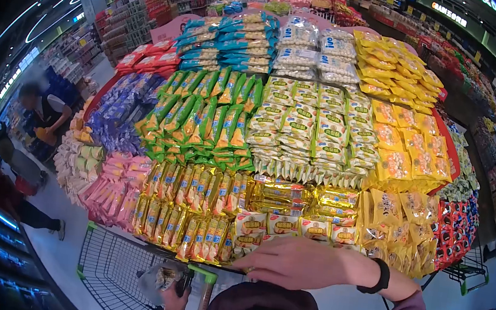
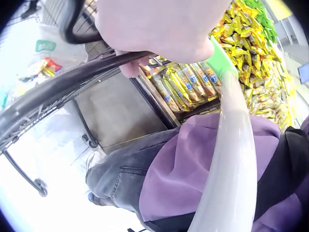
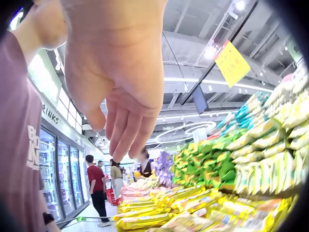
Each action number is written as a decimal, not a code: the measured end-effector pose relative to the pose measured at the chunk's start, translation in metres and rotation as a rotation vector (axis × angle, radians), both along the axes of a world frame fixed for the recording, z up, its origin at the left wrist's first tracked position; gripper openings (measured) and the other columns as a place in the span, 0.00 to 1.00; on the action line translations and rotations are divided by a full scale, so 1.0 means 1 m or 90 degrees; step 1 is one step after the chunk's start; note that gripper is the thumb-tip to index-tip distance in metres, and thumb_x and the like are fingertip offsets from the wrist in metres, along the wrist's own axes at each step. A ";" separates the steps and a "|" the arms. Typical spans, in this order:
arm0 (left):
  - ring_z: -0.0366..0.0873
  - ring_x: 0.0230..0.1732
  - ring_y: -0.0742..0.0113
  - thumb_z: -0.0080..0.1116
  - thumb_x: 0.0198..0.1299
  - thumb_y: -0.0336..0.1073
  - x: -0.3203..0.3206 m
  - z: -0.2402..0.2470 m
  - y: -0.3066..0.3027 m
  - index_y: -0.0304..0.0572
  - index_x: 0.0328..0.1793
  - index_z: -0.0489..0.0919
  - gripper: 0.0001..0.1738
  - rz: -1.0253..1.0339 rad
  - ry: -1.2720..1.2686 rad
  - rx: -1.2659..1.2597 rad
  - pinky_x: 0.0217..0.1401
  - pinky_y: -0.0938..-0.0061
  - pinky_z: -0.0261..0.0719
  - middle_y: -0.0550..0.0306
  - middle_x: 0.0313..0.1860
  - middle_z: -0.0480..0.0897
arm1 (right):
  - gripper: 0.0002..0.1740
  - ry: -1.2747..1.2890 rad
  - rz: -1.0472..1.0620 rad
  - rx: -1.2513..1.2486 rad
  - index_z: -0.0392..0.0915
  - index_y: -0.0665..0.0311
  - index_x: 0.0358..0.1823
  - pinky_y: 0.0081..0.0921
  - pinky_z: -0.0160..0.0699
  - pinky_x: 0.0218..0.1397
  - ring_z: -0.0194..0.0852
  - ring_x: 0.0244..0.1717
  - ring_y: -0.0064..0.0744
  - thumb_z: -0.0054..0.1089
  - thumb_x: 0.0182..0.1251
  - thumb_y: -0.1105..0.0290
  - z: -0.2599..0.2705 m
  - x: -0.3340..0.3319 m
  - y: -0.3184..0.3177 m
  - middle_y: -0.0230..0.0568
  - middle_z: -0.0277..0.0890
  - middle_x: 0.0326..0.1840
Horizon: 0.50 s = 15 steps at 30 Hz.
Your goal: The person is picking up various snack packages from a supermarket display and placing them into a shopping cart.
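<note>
My left hand (image 1: 174, 299) grips the dark handle (image 2: 87, 67) of a shopping cart (image 1: 107, 264), fingers curled round the bar in the left wrist view. A clear plastic bag (image 2: 58, 48) with small colourful packs hangs by the cart. My right hand (image 1: 291, 263) is over the front edge of a snack display, above white-and-gold packets (image 1: 316, 230); in the right wrist view its relaxed fingers (image 3: 126, 128) hang down and hold nothing. Gold-wrapped packs (image 1: 205, 236) lie to its left in the head view.
Behind are stacks of green packs (image 1: 204, 110), white-green packs (image 1: 301, 121), yellow bags (image 1: 410, 152) and blue bags (image 1: 245, 41). Several people stand at the left, one in a red shirt (image 3: 96, 179) near glass-door coolers (image 3: 63, 169). A yellow price sign (image 3: 231, 64) hangs overhead.
</note>
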State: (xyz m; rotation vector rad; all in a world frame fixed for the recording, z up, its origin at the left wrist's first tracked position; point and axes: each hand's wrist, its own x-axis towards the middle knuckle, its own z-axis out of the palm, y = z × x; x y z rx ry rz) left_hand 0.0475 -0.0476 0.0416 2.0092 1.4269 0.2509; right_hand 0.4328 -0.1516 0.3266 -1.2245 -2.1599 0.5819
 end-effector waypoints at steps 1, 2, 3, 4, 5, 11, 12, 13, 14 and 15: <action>0.81 0.35 0.37 0.58 0.57 0.58 -0.002 -0.003 0.003 0.32 0.48 0.75 0.31 -0.033 0.055 0.026 0.43 0.54 0.78 0.35 0.33 0.83 | 0.14 0.001 -0.023 0.030 0.76 0.64 0.51 0.40 0.79 0.42 0.79 0.40 0.49 0.53 0.70 0.65 0.008 0.008 0.001 0.47 0.79 0.40; 0.80 0.37 0.36 0.55 0.58 0.61 -0.006 -0.003 0.007 0.32 0.50 0.75 0.34 -0.047 0.112 -0.032 0.44 0.52 0.77 0.33 0.34 0.82 | 0.13 0.003 -0.046 0.059 0.76 0.64 0.51 0.39 0.79 0.42 0.79 0.38 0.49 0.55 0.70 0.66 0.016 0.015 0.001 0.47 0.79 0.39; 0.80 0.39 0.34 0.51 0.59 0.64 -0.002 0.006 0.014 0.32 0.52 0.74 0.37 -0.062 0.168 -0.092 0.45 0.51 0.77 0.31 0.35 0.82 | 0.13 0.005 -0.071 0.086 0.77 0.64 0.50 0.39 0.79 0.41 0.79 0.37 0.49 0.56 0.69 0.66 0.023 0.022 0.002 0.48 0.79 0.39; 0.80 0.41 0.33 0.47 0.61 0.68 -0.001 0.015 0.023 0.32 0.53 0.73 0.39 -0.078 0.224 -0.153 0.47 0.49 0.77 0.30 0.36 0.82 | 0.13 0.001 -0.081 0.097 0.77 0.65 0.50 0.39 0.79 0.41 0.79 0.37 0.49 0.57 0.68 0.67 0.029 0.030 0.003 0.48 0.79 0.38; 0.81 0.42 0.34 0.41 0.61 0.73 -0.004 0.020 0.035 0.32 0.50 0.77 0.44 -0.172 0.287 -0.150 0.48 0.49 0.78 0.28 0.36 0.82 | 0.13 -0.002 -0.092 0.108 0.77 0.65 0.50 0.38 0.80 0.41 0.80 0.36 0.49 0.57 0.68 0.68 0.036 0.036 0.006 0.48 0.80 0.37; 0.84 0.35 0.46 0.42 0.64 0.70 0.047 0.117 0.085 0.33 0.33 0.83 0.41 -0.561 0.331 -0.044 0.40 0.60 0.81 0.38 0.29 0.84 | 0.13 -0.026 -0.155 0.121 0.77 0.67 0.50 0.37 0.79 0.39 0.80 0.35 0.48 0.59 0.66 0.70 0.043 0.067 0.022 0.48 0.80 0.34; 0.84 0.34 0.51 0.42 0.65 0.68 0.066 0.141 0.085 0.33 0.34 0.83 0.40 -0.547 0.302 -0.151 0.39 0.63 0.81 0.42 0.29 0.84 | 0.13 -0.042 -0.158 0.145 0.77 0.67 0.50 0.37 0.79 0.39 0.80 0.35 0.48 0.59 0.66 0.70 0.043 0.071 0.024 0.48 0.80 0.34; 0.84 0.33 0.57 0.42 0.67 0.66 0.087 0.172 0.082 0.34 0.36 0.83 0.38 -0.531 0.272 -0.257 0.37 0.66 0.80 0.45 0.29 0.84 | 0.13 -0.074 -0.177 0.131 0.77 0.66 0.49 0.36 0.80 0.40 0.80 0.36 0.49 0.58 0.67 0.69 0.045 0.074 0.024 0.48 0.80 0.34; 0.84 0.32 0.62 0.42 0.68 0.65 0.103 0.194 0.083 0.34 0.37 0.83 0.37 -0.514 0.240 -0.363 0.36 0.69 0.80 0.49 0.28 0.84 | 0.13 -0.090 -0.185 0.127 0.77 0.66 0.49 0.37 0.80 0.40 0.80 0.36 0.49 0.58 0.67 0.68 0.046 0.076 0.023 0.48 0.80 0.35; 0.83 0.31 0.67 0.43 0.70 0.61 0.113 0.205 0.088 0.34 0.38 0.82 0.33 -0.504 0.142 -0.456 0.36 0.71 0.79 0.53 0.28 0.84 | 0.13 -0.107 -0.195 0.122 0.77 0.66 0.49 0.37 0.80 0.41 0.80 0.37 0.50 0.58 0.67 0.68 0.046 0.078 0.022 0.49 0.80 0.35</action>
